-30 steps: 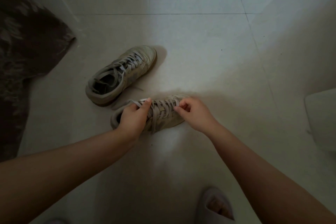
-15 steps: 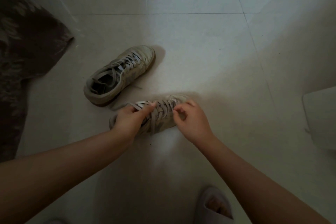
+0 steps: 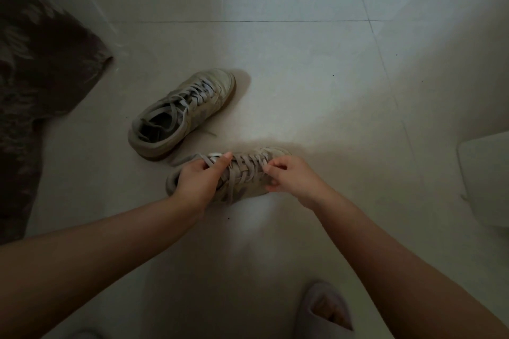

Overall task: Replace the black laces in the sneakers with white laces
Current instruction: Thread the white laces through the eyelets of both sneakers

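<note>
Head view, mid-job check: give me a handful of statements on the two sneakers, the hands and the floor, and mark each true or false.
1. Both hands are on the near sneaker. True.
2. The far sneaker lies tipped over with its sole facing up. False: it stands on its sole, opening upward.
3. The left hand grips the near sneaker at its collar end. True.
4. The right hand rests flat on the floor. False: its fingers are curled at the laces near the toe end.
5. The far sneaker has no laces in it. False: it is laced.
6. A dark patterned rug lies to the left of the sneakers. True.
</note>
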